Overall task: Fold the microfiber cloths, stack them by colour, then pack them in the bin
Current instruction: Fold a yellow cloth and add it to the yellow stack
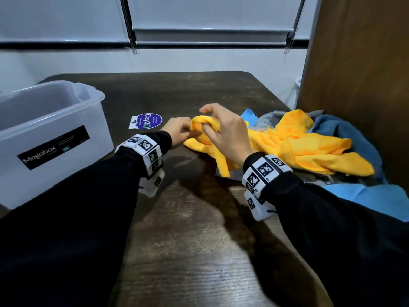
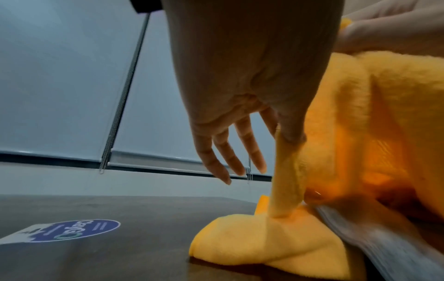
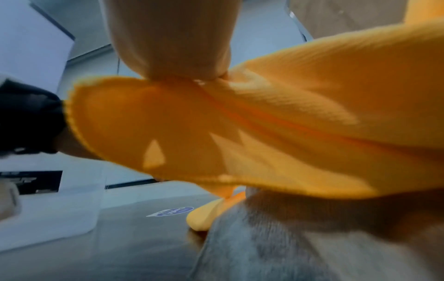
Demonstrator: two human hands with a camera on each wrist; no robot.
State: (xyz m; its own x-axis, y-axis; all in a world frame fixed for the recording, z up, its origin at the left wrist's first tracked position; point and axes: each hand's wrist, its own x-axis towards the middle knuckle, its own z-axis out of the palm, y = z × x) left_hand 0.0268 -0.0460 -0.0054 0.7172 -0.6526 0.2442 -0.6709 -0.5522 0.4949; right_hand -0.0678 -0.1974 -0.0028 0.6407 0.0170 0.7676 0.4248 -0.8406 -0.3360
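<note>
A crumpled yellow cloth (image 1: 287, 142) lies on the dark table (image 1: 199, 240), stretching right into a heap of cloths. My left hand (image 1: 179, 131) pinches its left edge between thumb and forefinger; in the left wrist view the yellow cloth (image 2: 283, 190) hangs from that pinch, with the other fingers (image 2: 240, 148) straight. My right hand (image 1: 221, 127) pinches the same cloth just to the right. In the right wrist view the yellow cloth (image 3: 240, 133) fills the frame and hides the fingertips. The clear plastic bin (image 1: 44, 134) stands at the left, nothing showing inside it.
Blue cloths (image 1: 345, 131) and a grey cloth (image 1: 272, 116) lie heaped under and behind the yellow one at the right. A light blue cloth (image 1: 376, 196) lies near the right edge. A round blue sticker (image 1: 148, 120) marks the table. A brown panel (image 1: 358, 74) stands at the right.
</note>
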